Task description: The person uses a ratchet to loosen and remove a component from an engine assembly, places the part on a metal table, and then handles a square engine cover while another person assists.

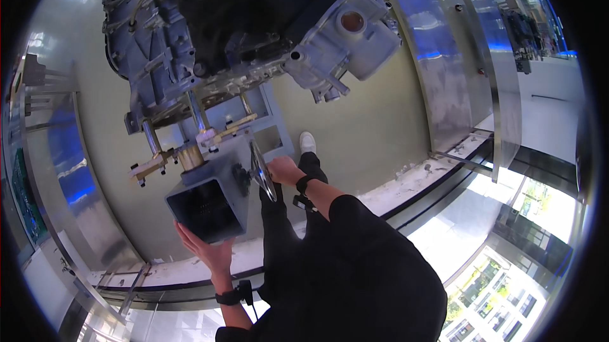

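An engine [158,50] of grey cast metal with a black cover is held up on a stand by metal rods and brass-coloured arms [152,166]. At the stand's near end is a grey square box housing [236,191] with a dark open face. A shiny handwheel [261,171] is fitted to its right side. My right hand [283,169] is closed at the handwheel's rim, its fingertips partly hidden. My left hand [208,250] lies against the housing's lower left corner, fingers stretched out along it.
The stand's blue-grey base frame [276,120] rests on the floor beneath the engine. Metal-sided cabinets or panels [438,69] stand at the right, with another shiny panel [82,177] at the left. My foot in a white shoe [307,142] is right of the base. Windows [495,291] show at lower right.
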`<state>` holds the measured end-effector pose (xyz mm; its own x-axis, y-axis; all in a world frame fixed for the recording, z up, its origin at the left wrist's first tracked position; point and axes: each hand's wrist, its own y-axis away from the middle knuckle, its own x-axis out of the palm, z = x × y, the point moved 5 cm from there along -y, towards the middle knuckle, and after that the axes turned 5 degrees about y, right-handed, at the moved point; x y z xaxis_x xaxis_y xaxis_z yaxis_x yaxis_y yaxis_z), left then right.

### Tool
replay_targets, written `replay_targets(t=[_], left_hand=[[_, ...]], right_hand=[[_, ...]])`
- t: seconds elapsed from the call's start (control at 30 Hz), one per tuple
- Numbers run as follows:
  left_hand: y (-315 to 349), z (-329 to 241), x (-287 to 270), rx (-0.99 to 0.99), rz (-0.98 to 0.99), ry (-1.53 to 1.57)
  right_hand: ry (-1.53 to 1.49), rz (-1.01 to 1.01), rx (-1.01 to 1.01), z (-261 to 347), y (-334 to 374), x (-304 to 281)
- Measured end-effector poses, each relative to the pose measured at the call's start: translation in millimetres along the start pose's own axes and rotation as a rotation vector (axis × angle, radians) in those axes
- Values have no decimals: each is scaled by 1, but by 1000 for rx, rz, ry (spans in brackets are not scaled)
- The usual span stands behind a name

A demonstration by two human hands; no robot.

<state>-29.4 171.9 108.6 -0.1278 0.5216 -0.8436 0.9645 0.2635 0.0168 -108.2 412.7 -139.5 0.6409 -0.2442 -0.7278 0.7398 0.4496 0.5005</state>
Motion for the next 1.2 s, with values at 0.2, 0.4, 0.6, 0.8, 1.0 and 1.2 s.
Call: replay_targets(t=[0.2,0.4,0.6,0.8,1.0,1.2], left_hand=[[-5,-6,4,97,15,-11],[1,1,-1,162,-20,-41],[-1,8,5,121,20,-7],[-9,9,4,118,1,25],[0,23,-4,35,-27,100],[-5,11,-9,55,-40,122]], right_hand=[[68,-22,28,-6,0,12],[131,21,30,7,-8,4],[112,145,19,-14,-1,23],[63,211,37,-7,16,19],[112,327,99,49,63,-32],[-4,458,46,52,64,-48]])
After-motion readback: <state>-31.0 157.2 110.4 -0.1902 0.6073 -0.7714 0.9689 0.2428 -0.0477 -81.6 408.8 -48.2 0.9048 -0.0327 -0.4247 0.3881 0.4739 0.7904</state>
